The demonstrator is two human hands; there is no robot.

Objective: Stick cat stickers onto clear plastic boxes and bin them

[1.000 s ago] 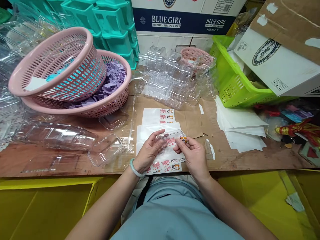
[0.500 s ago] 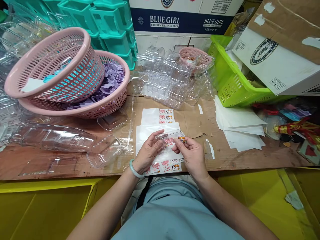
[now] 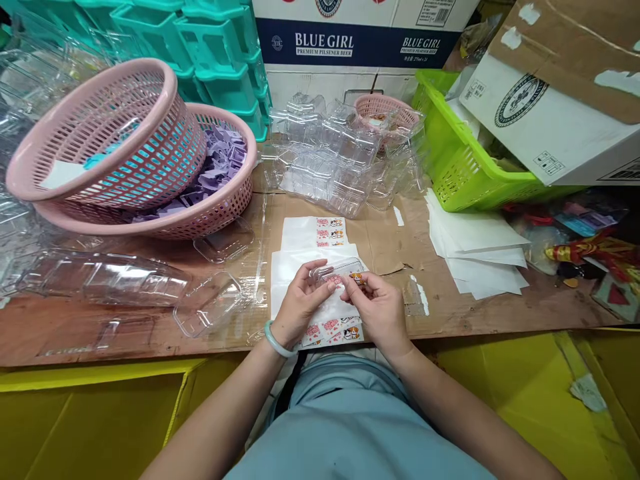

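Between both hands is a small clear plastic box (image 3: 327,271), tilted above the white paper. My left hand (image 3: 304,298) closes round its left side, thumb on the face. On the right, my right hand (image 3: 376,303) pinches the box's edge where a cartoon sticker (image 3: 357,277) shows, with pink lettering beside it. I cannot tell whether the sticker is fully stuck down. Below the hands lie sticker sheets (image 3: 333,331) with pink print and cartoon animals. Another sheet (image 3: 300,232) lies farther back on the cardboard.
Clear plastic boxes (image 3: 325,160) are heaped at the back, more clear trays (image 3: 210,303) lie left. Pink baskets (image 3: 220,217) hold purple pieces. White sheets (image 3: 475,233) lie right, before a green basket (image 3: 465,160). Teal bins (image 3: 230,87) and a beer carton (image 3: 380,50) stand behind.
The left thumb has moved right across the box's face towards the right fingers. The box stays between both hands, and the view has shifted slightly.
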